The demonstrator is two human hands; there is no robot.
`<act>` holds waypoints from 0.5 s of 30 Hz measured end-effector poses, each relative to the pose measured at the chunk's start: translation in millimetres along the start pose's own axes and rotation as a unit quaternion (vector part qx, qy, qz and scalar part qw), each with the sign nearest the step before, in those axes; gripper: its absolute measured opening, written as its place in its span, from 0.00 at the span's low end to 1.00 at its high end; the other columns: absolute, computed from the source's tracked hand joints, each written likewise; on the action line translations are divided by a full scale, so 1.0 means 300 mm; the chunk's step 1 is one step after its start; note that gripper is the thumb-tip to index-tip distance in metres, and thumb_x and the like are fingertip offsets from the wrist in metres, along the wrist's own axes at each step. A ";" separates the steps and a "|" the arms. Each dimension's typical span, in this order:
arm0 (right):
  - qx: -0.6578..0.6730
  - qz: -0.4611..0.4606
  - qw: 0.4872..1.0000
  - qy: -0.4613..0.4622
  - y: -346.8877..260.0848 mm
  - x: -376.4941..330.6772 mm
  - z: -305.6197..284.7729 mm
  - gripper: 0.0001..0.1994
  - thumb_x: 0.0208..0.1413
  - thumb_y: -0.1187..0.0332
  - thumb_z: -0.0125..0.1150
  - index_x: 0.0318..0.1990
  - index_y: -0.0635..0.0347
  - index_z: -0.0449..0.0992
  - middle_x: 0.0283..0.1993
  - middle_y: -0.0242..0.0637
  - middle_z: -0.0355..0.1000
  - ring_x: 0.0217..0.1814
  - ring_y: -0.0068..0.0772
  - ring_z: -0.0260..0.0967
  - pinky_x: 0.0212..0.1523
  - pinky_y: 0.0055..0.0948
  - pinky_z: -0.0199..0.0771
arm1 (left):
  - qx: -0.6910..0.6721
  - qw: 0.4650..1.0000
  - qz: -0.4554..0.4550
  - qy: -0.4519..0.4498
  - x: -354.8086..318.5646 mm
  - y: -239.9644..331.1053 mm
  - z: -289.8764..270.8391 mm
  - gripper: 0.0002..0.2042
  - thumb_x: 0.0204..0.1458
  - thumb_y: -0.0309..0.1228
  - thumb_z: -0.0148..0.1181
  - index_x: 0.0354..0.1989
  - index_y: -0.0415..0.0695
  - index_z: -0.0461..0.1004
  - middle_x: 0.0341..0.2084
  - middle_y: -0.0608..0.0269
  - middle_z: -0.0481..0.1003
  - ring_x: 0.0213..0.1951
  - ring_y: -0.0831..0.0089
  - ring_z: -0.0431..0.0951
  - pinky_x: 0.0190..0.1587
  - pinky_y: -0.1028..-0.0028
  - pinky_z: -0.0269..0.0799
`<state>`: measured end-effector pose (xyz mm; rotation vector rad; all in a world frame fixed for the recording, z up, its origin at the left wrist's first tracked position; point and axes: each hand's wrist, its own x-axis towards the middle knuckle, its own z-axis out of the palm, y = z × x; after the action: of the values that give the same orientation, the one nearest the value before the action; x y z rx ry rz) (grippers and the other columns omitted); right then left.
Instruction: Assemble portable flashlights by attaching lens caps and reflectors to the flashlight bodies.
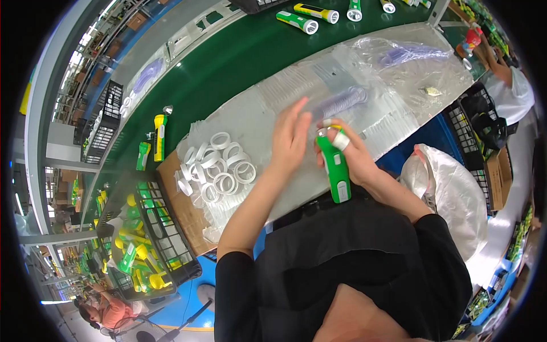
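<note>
My right hand [357, 157] is closed around a green flashlight [336, 171], held with its head end away from me and its green body pointing back toward my apron. White wrapping covers part of a finger on that hand. To the left, my left hand [291, 139] is raised and holds nothing, its fingers stretched out and apart from the flashlight. Left of it, white plastic rings [226, 182] lie in a loose pile on the work surface. Just beyond my hands lies a row of stacked clear discs [348, 101].
A plastic-covered bench [273, 85] borders a green conveyor belt [211, 80] carrying several flashlights [299, 21]. On the left stands a black crate [176, 239] of yellow and green flashlights; a white sack [450, 194] is at right. Co-workers sit at lower left and far right.
</note>
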<state>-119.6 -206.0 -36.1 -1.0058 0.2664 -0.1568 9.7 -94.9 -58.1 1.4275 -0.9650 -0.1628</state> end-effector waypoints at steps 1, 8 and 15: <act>-0.001 0.000 1.000 -0.002 -0.007 0.003 -0.013 0.23 0.64 0.55 0.53 0.58 0.61 0.63 0.38 0.40 0.72 0.32 0.32 0.72 0.34 0.29 0.71 | 0.152 0.988 0.030 -0.013 0.022 -0.074 -0.008 0.25 0.57 0.45 0.56 0.56 0.40 0.70 0.53 0.55 0.73 0.54 0.54 0.71 0.57 0.60 0.61; 0.010 -0.023 1.000 -0.017 -0.030 0.002 -0.065 0.24 0.64 0.52 0.52 0.58 0.62 0.63 0.37 0.43 0.71 0.31 0.34 0.72 0.35 0.31 0.72 | 0.336 0.936 0.039 -0.092 0.063 -0.178 -0.024 0.26 0.45 0.32 0.69 0.56 0.43 0.72 0.46 0.55 0.74 0.49 0.57 0.72 0.50 0.62 0.68; -0.034 -0.033 0.995 -0.085 -0.025 0.010 -0.035 0.23 0.64 0.54 0.53 0.57 0.64 0.64 0.35 0.40 0.71 0.30 0.32 0.72 0.32 0.29 0.72 | 0.174 0.980 0.070 -0.069 0.021 0.105 -0.058 0.22 0.50 0.28 0.61 0.56 0.44 0.73 0.43 0.57 0.72 0.45 0.61 0.71 0.49 0.64 0.65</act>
<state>-119.8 -219.1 -35.5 -1.0902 0.0829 -0.1223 10.8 -79.3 -25.0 1.6755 -1.2510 0.0143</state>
